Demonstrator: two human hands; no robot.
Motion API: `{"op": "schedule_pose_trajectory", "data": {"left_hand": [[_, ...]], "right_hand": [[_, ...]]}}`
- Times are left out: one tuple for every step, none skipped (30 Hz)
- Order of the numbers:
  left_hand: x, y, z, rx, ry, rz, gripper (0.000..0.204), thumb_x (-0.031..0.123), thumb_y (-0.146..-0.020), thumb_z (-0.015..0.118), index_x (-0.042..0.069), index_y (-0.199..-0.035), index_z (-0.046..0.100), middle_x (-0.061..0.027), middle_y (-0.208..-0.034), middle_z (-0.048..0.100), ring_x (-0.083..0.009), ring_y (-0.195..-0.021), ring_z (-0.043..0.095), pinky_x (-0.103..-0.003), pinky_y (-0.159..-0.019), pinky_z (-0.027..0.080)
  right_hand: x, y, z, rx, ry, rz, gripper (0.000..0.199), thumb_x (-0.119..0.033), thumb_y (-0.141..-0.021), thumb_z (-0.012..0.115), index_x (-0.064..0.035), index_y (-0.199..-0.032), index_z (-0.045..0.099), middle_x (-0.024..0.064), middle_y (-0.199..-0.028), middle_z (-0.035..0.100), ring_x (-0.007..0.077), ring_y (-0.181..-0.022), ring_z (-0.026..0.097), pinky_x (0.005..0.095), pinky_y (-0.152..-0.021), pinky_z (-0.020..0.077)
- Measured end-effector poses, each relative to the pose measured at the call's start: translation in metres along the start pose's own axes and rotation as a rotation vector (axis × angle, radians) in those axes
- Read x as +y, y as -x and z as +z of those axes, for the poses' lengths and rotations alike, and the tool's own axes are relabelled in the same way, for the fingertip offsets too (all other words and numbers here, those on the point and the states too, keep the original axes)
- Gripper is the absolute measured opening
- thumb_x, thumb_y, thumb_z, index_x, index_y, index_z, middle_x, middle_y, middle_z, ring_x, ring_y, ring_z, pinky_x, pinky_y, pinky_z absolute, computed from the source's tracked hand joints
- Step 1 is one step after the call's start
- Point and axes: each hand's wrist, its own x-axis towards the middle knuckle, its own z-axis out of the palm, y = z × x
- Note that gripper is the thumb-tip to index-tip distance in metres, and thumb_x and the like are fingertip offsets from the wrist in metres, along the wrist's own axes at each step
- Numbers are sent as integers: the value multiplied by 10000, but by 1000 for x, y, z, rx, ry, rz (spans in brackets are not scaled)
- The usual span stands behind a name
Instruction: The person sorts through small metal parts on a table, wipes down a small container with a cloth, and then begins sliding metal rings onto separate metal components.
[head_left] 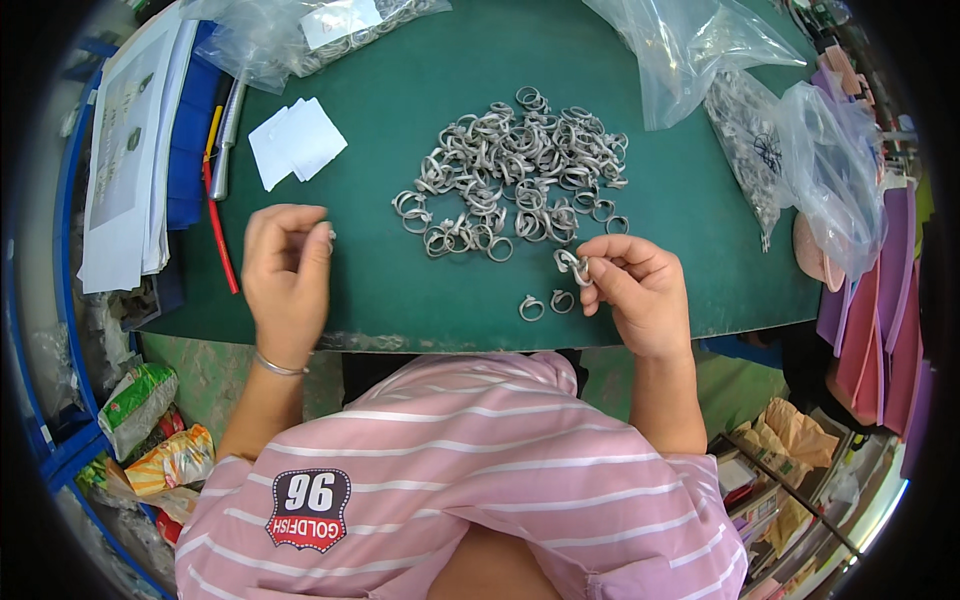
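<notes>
A heap of small silver metal rings (520,170) lies on the green table top (400,110). My right hand (635,285) pinches a silver ring (574,264) at the heap's near edge, just above two loose rings (546,304) by the table's front. My left hand (288,270) is raised over the table to the left, fingers curled around a small silver ring at its fingertips (330,236). A thin bangle (277,367) circles the left wrist.
White paper slips (296,140) lie left of the heap. Clear plastic bags (300,30) hold more rings at the back and right (760,140). A red pen and a metal tube (222,150) sit near stacked papers (130,150) on the left.
</notes>
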Motion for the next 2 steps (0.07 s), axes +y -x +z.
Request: {"op": "schedule_pose_trajectory", "data": {"left_hand": [[12,2,7,-51,125,-23,111,-25,-863,609,-9,-971,586,-35,-971,527,-59,-745,517,-182,-641,425],[12,3,4,-44,120,-25,111,-25,-863,609,-9,-971,586,-35,-971,527,-59,-745,517,-182,-641,425]], "right_hand": [[0,0,4,-23,-36,11,139,14,-873,591,52,-998,639,76,-795,652,108,-637,622,225,-553,526],[0,1,7,-42,-48,4,141,12,-873,592,53,-999,639,79,-798,654,111,-639,625,227,-555,528]]}}
